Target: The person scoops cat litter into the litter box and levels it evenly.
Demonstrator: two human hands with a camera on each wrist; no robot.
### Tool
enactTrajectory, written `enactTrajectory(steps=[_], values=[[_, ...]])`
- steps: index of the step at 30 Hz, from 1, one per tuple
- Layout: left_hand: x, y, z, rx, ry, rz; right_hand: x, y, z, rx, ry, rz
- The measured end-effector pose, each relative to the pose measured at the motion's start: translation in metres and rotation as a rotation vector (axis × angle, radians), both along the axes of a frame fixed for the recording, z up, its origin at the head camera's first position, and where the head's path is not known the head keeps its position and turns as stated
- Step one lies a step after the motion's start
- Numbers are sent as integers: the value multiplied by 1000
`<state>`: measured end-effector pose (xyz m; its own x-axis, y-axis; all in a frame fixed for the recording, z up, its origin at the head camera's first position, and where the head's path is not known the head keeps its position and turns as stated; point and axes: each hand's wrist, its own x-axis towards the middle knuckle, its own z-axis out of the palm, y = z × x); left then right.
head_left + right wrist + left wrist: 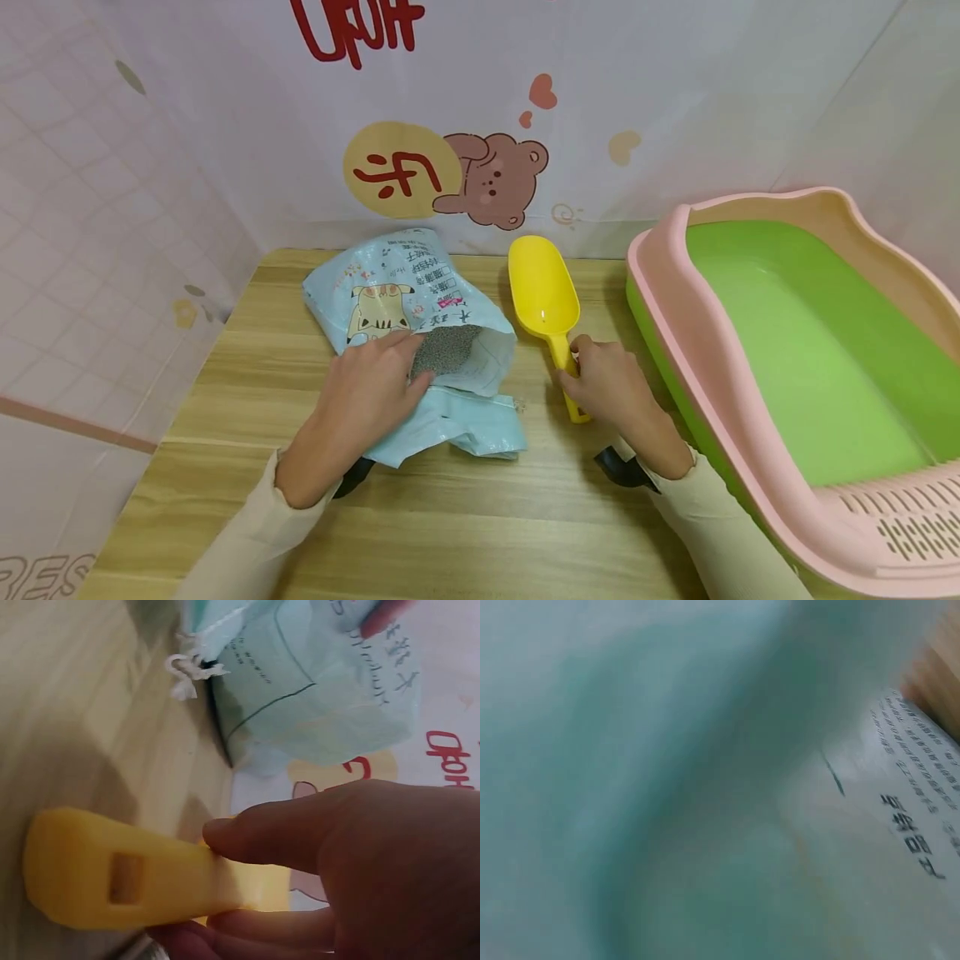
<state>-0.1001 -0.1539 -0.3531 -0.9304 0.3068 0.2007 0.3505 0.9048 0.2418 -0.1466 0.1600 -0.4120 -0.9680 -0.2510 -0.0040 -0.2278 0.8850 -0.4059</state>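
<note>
A light blue bag of cat litter [405,275] lies on the table with its torn mouth toward the person, grey granules [447,346] showing inside. My left hand [371,387] grips the bag at the left side of that mouth, its thumb by the lower edge. Blue plastic fills most of the left wrist view, blurred. To the right of the bag lies a yellow scoop [542,283], bowl pointing away. Around its handle [161,881] my right hand [615,383] closes with thumb and fingers. The bowl looks bare of granules.
A large litter box [802,358] with a pink rim and green base stands at the right, a slotted pink grate [918,521] at its near end. Behind the wooden table [465,533] hangs a white backdrop [660,100] with cartoon prints.
</note>
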Motion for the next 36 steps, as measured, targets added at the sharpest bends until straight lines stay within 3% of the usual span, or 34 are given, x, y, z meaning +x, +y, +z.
enactTrajectory(steps=[7, 11, 16, 25, 36], values=[[-1, -15, -4, 80, -38, -148, -2, -2, -8, 4, -20, 21], [-1, -19, -5, 95, -62, -174, -1, -2, -10, -16, -10, 22], [-2, -19, -4, 92, -81, -188, 5, 0, -9, -115, 22, 1], [-3, -20, 1, 78, -99, -211, 26, 12, 12, -237, 241, -46], [-7, -21, 2, 100, -100, -214, 58, 22, 44, -215, 285, -48]])
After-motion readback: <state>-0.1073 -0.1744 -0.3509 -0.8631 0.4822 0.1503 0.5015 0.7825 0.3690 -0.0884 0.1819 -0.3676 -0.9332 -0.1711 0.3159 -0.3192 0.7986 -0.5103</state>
